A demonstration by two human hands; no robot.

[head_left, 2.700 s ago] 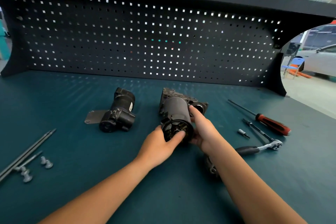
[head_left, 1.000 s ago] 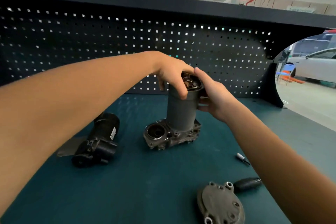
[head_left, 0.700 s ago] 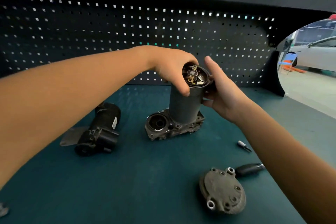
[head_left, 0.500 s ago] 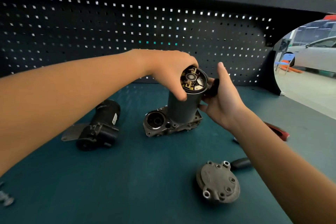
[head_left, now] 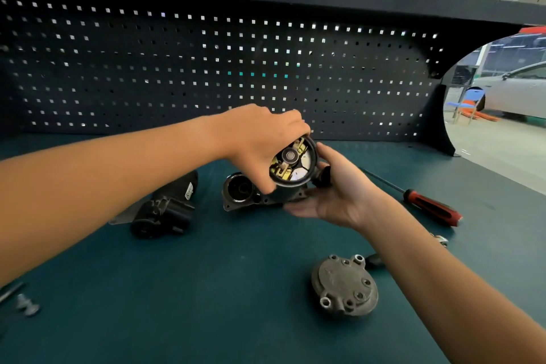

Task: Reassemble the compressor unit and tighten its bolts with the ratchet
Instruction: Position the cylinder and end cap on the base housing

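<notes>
Though standing upright half a second ago, now tipped over between the hands, open end turned up toward the camera. Under both arms, green bench (head_left: 206,289). Between the hands, body (head_left: 291,161): flange end low and left, whether touching the bench or lifted cannot be told. Gripped at the open rim by left hand (head_left: 260,139) from above; cupped by right hand (head_left: 334,192) from the right, fingers under the flange, thumb at the rim. Below the left forearm, black motor (head_left: 165,207). Below the right wrist, cover (head_left: 344,285), lying loose. Right of the right hand, screwdriver (head_left: 428,207). Half hidden by the right forearm, ratchet (head_left: 373,260). Far below the left arm, bolts (head_left: 26,304). Probably a check of the inside before closing; cover, bolts and ratchet all not yet used.
</notes>
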